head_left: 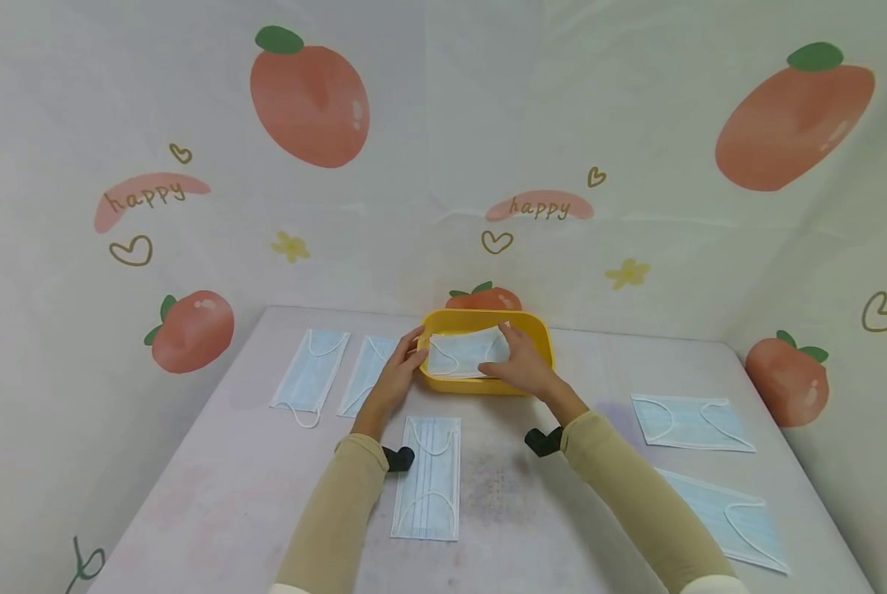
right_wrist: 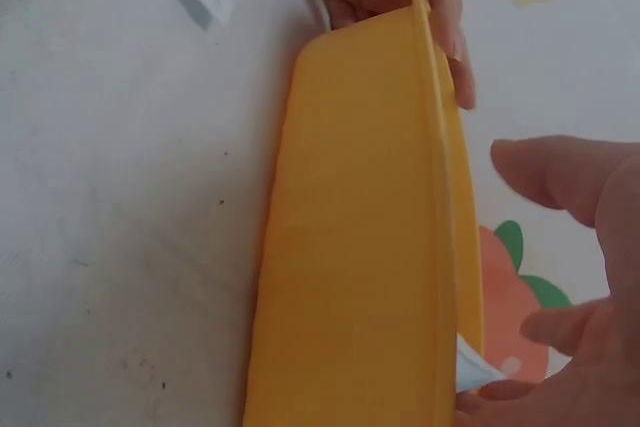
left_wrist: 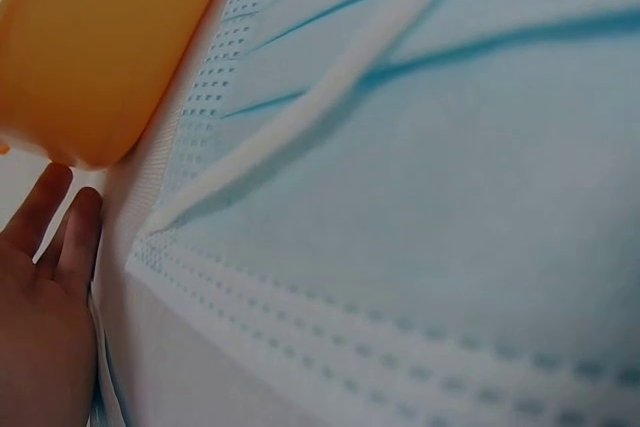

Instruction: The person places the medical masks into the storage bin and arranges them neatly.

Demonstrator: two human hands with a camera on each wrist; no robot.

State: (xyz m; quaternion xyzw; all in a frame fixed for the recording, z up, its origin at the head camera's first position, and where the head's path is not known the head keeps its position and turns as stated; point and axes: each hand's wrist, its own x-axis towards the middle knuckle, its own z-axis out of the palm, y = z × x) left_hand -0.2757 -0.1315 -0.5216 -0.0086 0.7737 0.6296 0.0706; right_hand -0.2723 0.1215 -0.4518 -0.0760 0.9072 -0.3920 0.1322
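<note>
Mask [head_left: 465, 351] sat in tray [head_left: 480, 386], 12 o'clk; L hand [head_left: 398, 367] gripped tray at 9; R hand [head_left: 528, 365] splayed, clear only in R-wrist cam.

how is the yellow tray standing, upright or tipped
Upright: the yellow tray stands on the table, its open top facing up, a mask visible inside.

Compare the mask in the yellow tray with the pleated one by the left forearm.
The tray mask sits inside the yellow tray; the pleated mask lies on the table. The tray mask's long side runs sideways; the pleated mask's runs near to far. Both are light blue with white ear loops.
</note>
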